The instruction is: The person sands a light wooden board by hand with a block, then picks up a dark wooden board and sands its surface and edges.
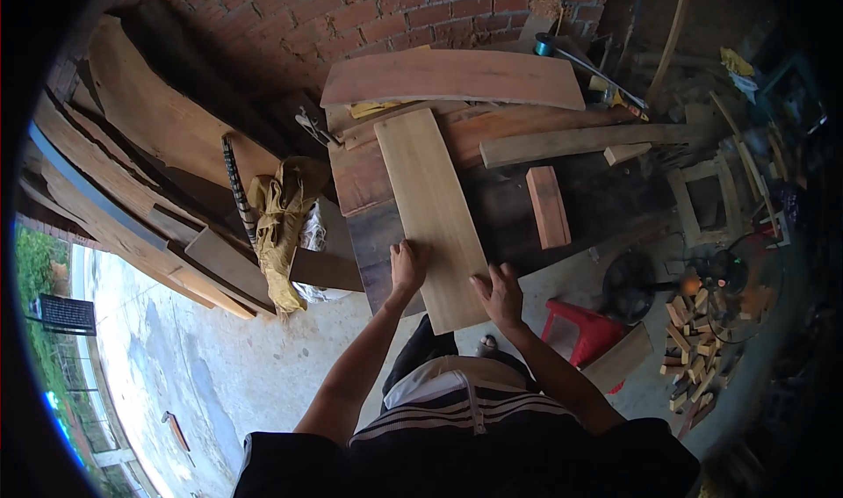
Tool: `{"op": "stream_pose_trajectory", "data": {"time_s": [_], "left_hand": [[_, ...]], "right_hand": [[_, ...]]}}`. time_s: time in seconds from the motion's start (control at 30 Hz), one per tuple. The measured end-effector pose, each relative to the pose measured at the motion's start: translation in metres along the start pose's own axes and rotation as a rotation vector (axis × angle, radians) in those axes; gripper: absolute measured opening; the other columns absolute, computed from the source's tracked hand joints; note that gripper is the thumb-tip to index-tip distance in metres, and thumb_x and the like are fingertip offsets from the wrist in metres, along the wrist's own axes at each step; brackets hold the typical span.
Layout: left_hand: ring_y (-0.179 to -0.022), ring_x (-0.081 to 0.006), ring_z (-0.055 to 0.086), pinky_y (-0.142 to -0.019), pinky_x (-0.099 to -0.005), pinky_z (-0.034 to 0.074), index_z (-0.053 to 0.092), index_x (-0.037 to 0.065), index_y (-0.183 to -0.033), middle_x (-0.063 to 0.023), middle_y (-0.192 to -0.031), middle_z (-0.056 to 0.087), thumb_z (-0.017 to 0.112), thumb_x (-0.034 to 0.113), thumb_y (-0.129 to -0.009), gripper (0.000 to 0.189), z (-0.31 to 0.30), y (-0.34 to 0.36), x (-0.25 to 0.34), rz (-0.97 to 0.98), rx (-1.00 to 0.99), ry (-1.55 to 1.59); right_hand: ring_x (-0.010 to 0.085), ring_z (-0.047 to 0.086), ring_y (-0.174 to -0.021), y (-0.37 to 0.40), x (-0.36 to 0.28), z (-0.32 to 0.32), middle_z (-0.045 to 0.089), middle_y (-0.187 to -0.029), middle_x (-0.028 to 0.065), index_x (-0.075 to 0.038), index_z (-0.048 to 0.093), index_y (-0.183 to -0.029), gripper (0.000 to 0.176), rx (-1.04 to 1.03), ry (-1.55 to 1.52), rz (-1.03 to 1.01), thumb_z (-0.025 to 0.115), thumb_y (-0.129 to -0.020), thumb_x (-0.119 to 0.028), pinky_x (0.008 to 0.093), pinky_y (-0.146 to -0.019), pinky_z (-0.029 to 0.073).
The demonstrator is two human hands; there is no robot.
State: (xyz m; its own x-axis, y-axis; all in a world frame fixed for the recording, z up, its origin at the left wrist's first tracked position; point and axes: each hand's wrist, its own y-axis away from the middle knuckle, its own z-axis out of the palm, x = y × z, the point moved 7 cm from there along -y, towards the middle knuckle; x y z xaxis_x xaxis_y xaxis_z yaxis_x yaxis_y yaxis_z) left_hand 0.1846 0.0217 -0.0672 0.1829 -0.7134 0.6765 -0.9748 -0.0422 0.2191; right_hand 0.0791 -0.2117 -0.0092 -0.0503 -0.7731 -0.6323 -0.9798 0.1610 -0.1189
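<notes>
A light wooden board (436, 204) lies lengthwise in front of me across the dark workbench (373, 243), its near end sticking out past the bench edge toward my body. My left hand (407, 268) grips the board's left edge with curled fingers. On the opposite edge, a little closer to me, my right hand (500, 296) is closed, its thumb over the top face; the undersides of the fingers are hidden. A short reddish wood block (548, 206) rests on the bench to the right of the board.
Behind lies a wide reddish plank (452, 76), with a long beam (584, 143) at right. Large slabs (167, 103) lean at left beside a yellow cloth bundle (285, 217). A red stool (575, 331), a fan (628, 287) and wood offcuts (698, 357) stand at right.
</notes>
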Motion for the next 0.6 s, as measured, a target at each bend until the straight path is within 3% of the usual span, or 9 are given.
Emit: {"op": "stream_pose_trajectory", "data": {"time_s": [0.1,0.17,0.23,0.3,0.33,0.4,0.5,0.6], "left_hand": [[-0.120,-0.0464,0.047,-0.102,-0.0499,0.042,0.034,-0.004,-0.143,-0.0260,-0.131,0.046,0.070,0.035,-0.088,0.076,-0.010,0.016,0.024,-0.032,-0.014,-0.121],[-0.121,-0.0459,0.045,-0.102,-0.0498,0.042,0.030,-0.003,-0.146,-0.0244,-0.135,0.042,0.070,0.033,-0.087,0.080,-0.019,0.031,0.037,-0.081,-0.005,-0.136],[-0.123,-0.0430,0.043,-0.102,-0.0496,0.042,0.026,-0.001,-0.150,-0.0222,-0.139,0.037,0.072,0.028,-0.085,0.085,-0.022,0.043,0.041,0.038,-0.005,-0.322],[-0.123,-0.0437,0.042,-0.103,-0.0499,0.041,0.025,-0.001,-0.150,-0.0224,-0.138,0.038,0.072,0.028,-0.085,0.086,-0.023,0.049,0.032,0.070,-0.010,-0.299],[-0.123,-0.0443,0.041,-0.104,-0.0502,0.040,0.024,-0.001,-0.151,-0.0227,-0.137,0.038,0.072,0.027,-0.084,0.087,-0.024,0.052,0.030,0.127,-0.014,-0.278],[-0.123,-0.0439,0.041,-0.104,-0.0498,0.040,0.025,0.001,-0.151,-0.0223,-0.138,0.038,0.071,0.024,-0.085,0.085,-0.026,0.064,0.026,0.134,-0.021,-0.274],[-0.122,-0.0430,0.042,-0.104,-0.0491,0.039,0.027,0.003,-0.151,-0.0214,-0.138,0.039,0.069,0.019,-0.085,0.079,-0.026,0.084,0.023,0.169,-0.042,-0.289],[-0.122,-0.0427,0.042,-0.105,-0.0485,0.038,0.031,0.005,-0.150,-0.0210,-0.137,0.040,0.068,0.017,-0.086,0.075,-0.022,0.100,0.021,0.186,-0.040,-0.274]], "right_hand": [[0.0310,0.051,-0.098,-0.017,-0.020,-0.018,0.052,-0.117,0.0154,-0.009,0.056,-0.134,0.058,-0.011,0.159,-0.246,0.074,-0.084,-0.032,0.0421,-0.085,0.044],[0.0320,0.050,-0.101,-0.037,-0.019,-0.050,0.053,-0.118,0.0150,-0.009,0.051,-0.140,0.065,0.217,0.319,-0.228,0.072,-0.085,-0.037,0.0452,-0.087,0.042],[0.0333,0.050,-0.105,-0.057,0.012,-0.076,0.052,-0.120,0.0160,-0.010,0.045,-0.145,0.072,0.414,0.529,0.036,0.069,-0.086,-0.044,0.0475,-0.089,0.041],[0.0337,0.053,-0.107,-0.076,0.045,-0.090,0.053,-0.121,0.0171,-0.010,0.040,-0.149,0.077,0.518,0.706,0.090,0.065,-0.088,-0.049,0.0467,-0.089,0.044],[0.0337,0.053,-0.107,-0.085,0.056,-0.090,0.053,-0.121,0.0171,-0.010,0.040,-0.149,0.077,0.506,0.703,0.078,0.065,-0.088,-0.049,0.0467,-0.089,0.044],[0.0357,0.057,-0.108,-0.106,0.095,-0.075,0.054,-0.122,0.0191,-0.010,0.034,-0.151,0.080,0.153,0.566,0.249,0.063,-0.089,-0.050,0.0474,-0.086,0.049],[0.0372,0.059,-0.109,-0.125,0.101,-0.075,0.056,-0.123,0.0205,-0.009,0.027,-0.153,0.084,-0.022,0.628,0.175,0.063,-0.088,-0.048,0.0475,-0.084,0.053],[0.0414,0.060,-0.108,-0.146,0.102,-0.080,0.055,-0.124,0.0238,-0.008,0.021,-0.154,0.087,-0.094,0.480,0.147,0.064,-0.087,-0.042,0.0487,-0.088,0.054]]}}
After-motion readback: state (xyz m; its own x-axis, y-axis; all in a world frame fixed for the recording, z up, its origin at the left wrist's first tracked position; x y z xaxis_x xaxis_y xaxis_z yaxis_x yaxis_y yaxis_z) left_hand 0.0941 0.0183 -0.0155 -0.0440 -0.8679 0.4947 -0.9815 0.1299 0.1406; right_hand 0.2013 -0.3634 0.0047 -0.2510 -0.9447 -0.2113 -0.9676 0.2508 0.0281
